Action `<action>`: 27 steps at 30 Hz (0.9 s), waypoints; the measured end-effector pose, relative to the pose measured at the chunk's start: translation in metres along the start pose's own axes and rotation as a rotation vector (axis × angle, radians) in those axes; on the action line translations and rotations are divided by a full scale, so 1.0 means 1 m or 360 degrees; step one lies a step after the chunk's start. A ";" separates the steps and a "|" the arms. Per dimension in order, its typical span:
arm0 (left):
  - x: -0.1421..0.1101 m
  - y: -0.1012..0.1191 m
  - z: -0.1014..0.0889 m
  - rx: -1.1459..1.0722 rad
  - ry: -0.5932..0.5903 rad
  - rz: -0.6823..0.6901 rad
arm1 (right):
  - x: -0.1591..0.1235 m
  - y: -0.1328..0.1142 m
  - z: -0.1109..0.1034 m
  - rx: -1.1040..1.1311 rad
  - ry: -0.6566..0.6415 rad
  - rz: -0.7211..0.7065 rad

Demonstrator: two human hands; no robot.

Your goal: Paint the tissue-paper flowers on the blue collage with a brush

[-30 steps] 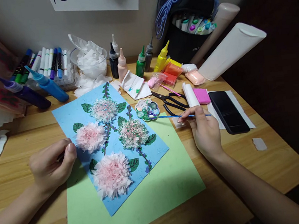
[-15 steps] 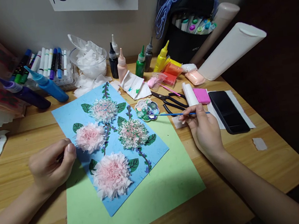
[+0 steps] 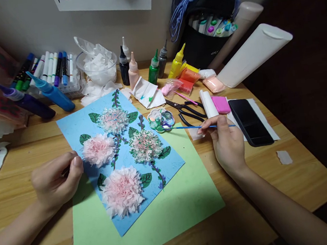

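Note:
My right hand (image 3: pixel 227 142) pinches a thin blue paintbrush (image 3: pixel 189 127), its tip at the lower rim of a small flower-shaped paint palette (image 3: pixel 161 119) smeared with green, purple and white. My left hand (image 3: pixel 59 177) is curled closed beside the left edge of a blue sheet (image 3: pixel 154 174); no object shows in its fingers. Several crinkled paper flowers stand on that sheet, among them a pink one (image 3: pixel 124 192) and a green-speckled one (image 3: pixel 145 145), with painted leaves and stems around them. Beneath lies a larger green sheet (image 3: pixel 187 206).
Behind the palette lie a stained tissue (image 3: pixel 147 94) and black scissors (image 3: pixel 188 110). Several paint bottles (image 3: pixel 153 71) stand along the wall by a bowl of tissue pieces (image 3: pixel 98 65). A phone (image 3: pixel 250 122) lies to the right. Blue and purple bottles (image 3: pixel 56 97) lean at left.
My right hand has moved slightly to the right, drawing the paintbrush tip from inside the palette toward its lower right rim. My left hand stays still.

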State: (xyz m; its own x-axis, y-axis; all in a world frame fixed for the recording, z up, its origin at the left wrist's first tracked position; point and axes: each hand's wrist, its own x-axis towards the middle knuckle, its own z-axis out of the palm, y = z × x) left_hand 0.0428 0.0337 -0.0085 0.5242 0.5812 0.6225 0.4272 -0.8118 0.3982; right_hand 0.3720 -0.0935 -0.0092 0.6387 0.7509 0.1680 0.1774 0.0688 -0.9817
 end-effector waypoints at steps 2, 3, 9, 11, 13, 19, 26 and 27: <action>-0.001 -0.001 0.000 0.0004 -0.0008 -0.0008 | 0.000 -0.001 0.000 0.0012 0.0007 -0.0037; -0.001 -0.001 0.000 0.0010 -0.0010 -0.0015 | -0.001 -0.001 0.000 0.0018 -0.0004 -0.0054; -0.002 -0.003 0.000 -0.0008 -0.0032 -0.0044 | -0.004 -0.003 0.004 -0.0026 -0.0118 -0.0053; -0.001 -0.003 0.001 -0.0011 -0.0025 -0.0026 | -0.005 -0.004 0.004 -0.0076 -0.0113 -0.0067; -0.001 -0.002 0.000 -0.0006 -0.0023 -0.0022 | -0.004 -0.004 0.003 -0.0115 -0.0110 -0.0094; -0.002 -0.002 0.000 0.0011 -0.0021 -0.0027 | -0.003 -0.006 0.002 -0.0124 -0.0038 -0.0120; -0.001 -0.002 0.000 0.0020 -0.0002 -0.0027 | -0.004 -0.003 0.004 -0.0110 -0.0084 -0.0048; -0.001 -0.002 0.000 0.0016 -0.0006 -0.0028 | -0.003 -0.002 0.004 -0.0063 -0.0084 -0.0008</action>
State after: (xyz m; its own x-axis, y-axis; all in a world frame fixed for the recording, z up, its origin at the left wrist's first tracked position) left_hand 0.0414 0.0342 -0.0100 0.5191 0.5956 0.6131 0.4440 -0.8008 0.4020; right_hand 0.3667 -0.0937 -0.0082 0.5973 0.7844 0.1670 0.2105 0.0476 -0.9764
